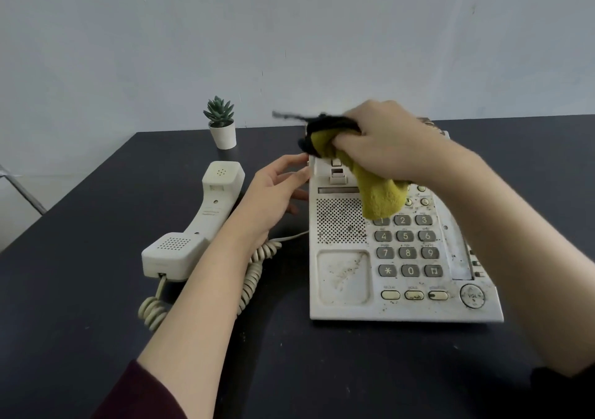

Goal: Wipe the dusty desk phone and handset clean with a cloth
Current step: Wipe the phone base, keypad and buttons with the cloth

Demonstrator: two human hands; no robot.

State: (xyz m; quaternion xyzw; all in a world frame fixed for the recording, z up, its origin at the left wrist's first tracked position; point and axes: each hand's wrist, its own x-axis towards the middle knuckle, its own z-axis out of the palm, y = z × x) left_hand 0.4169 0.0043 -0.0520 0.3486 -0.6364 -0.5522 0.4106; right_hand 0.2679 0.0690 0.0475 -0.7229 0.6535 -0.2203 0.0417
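Note:
A dirty white desk phone [347,277] sits on the dark desk, its cradle and speaker grille speckled with grime. My right hand [383,143] grips a bunched yellow-green and black cloth [380,198] above the phone's upper part; the cloth's end hangs over the top keypad row. With straight fingers, my left hand [273,193] touches the phone's upper left edge. The cream handset [196,222] lies off the cradle to the left, earpiece away from me. Its coiled cord [252,282] runs under my left forearm to the phone.
A small potted succulent [221,127] stands at the desk's back edge, behind the handset. The dark desk [80,290] ends at the left, where a metal chair part [22,190] shows. A pale wall rises behind.

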